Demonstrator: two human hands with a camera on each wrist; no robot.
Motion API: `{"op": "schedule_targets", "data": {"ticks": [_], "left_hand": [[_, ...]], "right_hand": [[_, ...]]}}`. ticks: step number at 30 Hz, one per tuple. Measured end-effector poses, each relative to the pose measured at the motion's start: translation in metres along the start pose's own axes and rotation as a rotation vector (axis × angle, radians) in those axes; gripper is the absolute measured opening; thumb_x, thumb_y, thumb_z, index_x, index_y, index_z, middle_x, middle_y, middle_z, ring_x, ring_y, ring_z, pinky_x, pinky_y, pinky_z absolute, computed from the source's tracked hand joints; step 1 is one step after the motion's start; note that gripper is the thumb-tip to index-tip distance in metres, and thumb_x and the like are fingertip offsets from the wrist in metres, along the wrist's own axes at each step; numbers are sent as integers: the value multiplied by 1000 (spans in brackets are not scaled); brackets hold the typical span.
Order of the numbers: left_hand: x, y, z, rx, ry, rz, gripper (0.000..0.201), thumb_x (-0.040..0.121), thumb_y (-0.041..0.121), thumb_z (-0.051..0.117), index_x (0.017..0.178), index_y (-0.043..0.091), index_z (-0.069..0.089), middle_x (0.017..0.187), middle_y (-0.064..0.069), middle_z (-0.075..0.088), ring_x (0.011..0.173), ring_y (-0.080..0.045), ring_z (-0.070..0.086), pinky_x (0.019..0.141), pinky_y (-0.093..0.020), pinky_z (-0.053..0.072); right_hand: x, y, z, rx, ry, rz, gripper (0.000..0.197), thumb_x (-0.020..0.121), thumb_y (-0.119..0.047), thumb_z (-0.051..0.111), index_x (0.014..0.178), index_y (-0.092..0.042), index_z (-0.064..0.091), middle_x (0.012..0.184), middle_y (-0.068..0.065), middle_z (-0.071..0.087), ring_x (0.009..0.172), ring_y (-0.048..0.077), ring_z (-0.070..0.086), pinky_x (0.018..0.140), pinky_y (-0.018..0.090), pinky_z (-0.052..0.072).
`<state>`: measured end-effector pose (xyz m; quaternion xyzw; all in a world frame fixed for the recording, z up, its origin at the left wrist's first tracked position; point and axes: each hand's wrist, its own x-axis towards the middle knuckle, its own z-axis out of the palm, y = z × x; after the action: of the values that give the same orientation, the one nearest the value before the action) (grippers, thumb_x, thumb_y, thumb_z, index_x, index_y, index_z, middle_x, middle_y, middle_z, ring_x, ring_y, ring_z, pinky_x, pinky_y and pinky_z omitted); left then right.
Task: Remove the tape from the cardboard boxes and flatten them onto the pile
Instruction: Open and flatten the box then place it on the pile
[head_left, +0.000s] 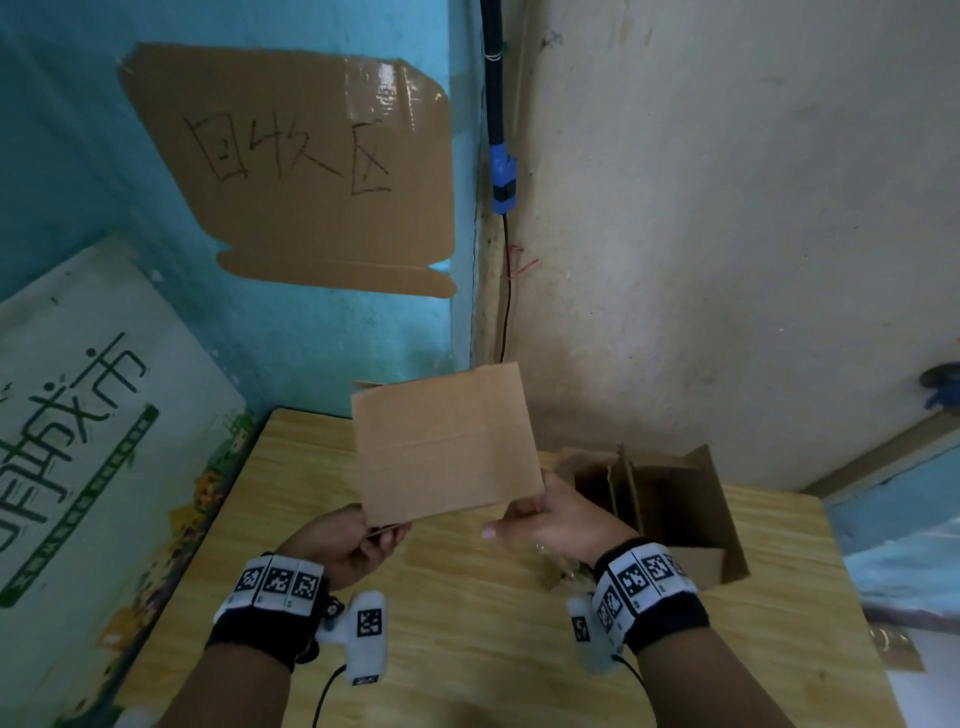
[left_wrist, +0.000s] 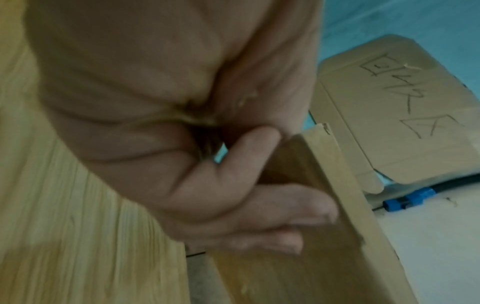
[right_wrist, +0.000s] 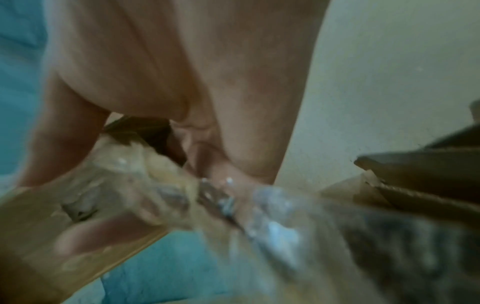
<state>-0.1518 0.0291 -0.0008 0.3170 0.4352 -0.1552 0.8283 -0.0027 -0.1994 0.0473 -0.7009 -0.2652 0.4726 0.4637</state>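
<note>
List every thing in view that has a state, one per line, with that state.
Flattened cardboard box: collapsed flat, held up above the wooden table.
Left hand: grips the box's lower left corner.
Right hand: pinches the box's lower right corner; crumpled clear tape hangs by it.
Open cardboard box: on the table, flaps open, not flattened.
Cardboard sign: flat against the blue wall.

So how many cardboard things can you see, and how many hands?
Flattened cardboard held up in the hands: 1, the held cardboard piece
Open cardboard boxes on the table: 1, the open box
Cardboard signs on the blue wall: 1, the cardboard sign
Hands: 2, the left hand and the right hand
Total: 5
</note>
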Motion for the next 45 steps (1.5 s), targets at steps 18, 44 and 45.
{"op": "schedule_targets", "data": {"ticks": [18, 44, 45], "left_hand": [[-10, -11, -9, 110, 116, 55, 21, 101, 14, 50, 111, -1, 60, 79, -19, 66, 67, -23, 57, 32, -16, 37], [-7, -29, 2, 426, 129, 460, 24, 89, 19, 71, 112, 12, 72, 108, -10, 76, 98, -28, 74, 74, -36, 60], [-4, -30, -1, 433, 236, 477, 20, 87, 22, 74, 105, 13, 75, 103, -9, 77, 94, -27, 73, 67, -33, 58]], "right_hand": [[25, 21, -3, 98, 302, -196, 37, 81, -16, 86, 64, -3, 56, 53, 9, 59, 45, 17, 48, 44, 24, 40], [13, 27, -11, 152, 242, 32, 19, 97, -26, 69, 110, -14, 75, 104, -4, 79, 95, 7, 75, 72, 17, 56], [15, 30, -9, 164, 278, 15, 15, 97, -22, 69, 106, -12, 77, 100, -3, 80, 93, 8, 75, 70, 14, 56]]}}
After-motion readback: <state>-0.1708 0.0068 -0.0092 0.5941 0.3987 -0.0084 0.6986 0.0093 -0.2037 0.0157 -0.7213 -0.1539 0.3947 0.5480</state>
